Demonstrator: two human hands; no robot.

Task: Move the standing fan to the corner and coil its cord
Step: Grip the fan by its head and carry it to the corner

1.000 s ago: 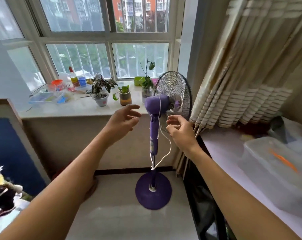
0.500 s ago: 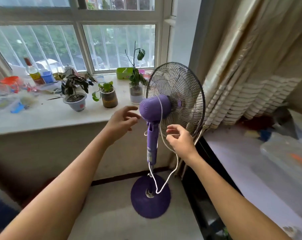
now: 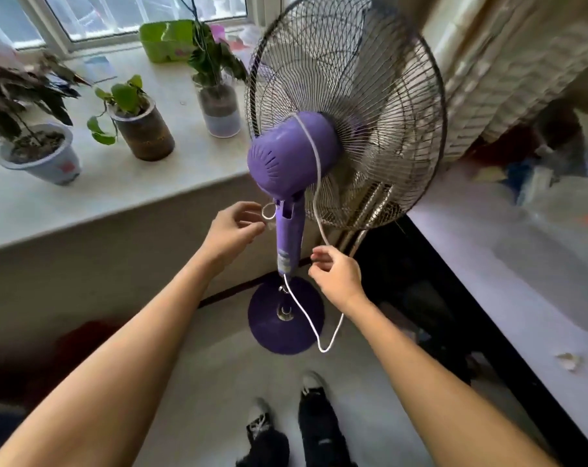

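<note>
The purple standing fan (image 3: 292, 156) stands in the corner between the window sill and the curtain, its round base (image 3: 269, 328) on the floor. Its white cord (image 3: 316, 170) runs over the motor housing, down the right side, and loops low over the base. My left hand (image 3: 232, 230) is left of the fan's neck and pinches a small loop of cord there. My right hand (image 3: 336, 278) is right of the pole, fingers curled round the hanging cord.
Potted plants (image 3: 141, 126) and a glass jar with a plant (image 3: 218, 106) stand on the window sill (image 3: 84, 203) left of the fan. A curtain (image 3: 508, 62) hangs right behind the fan cage. A white counter (image 3: 488, 264) with clutter runs along the right. My shoes (image 3: 286, 416) are below.
My view has come closer and tipped down. Both hands have dropped from the motor's height to the fan's neck, the left one now pinching a cord loop.
</note>
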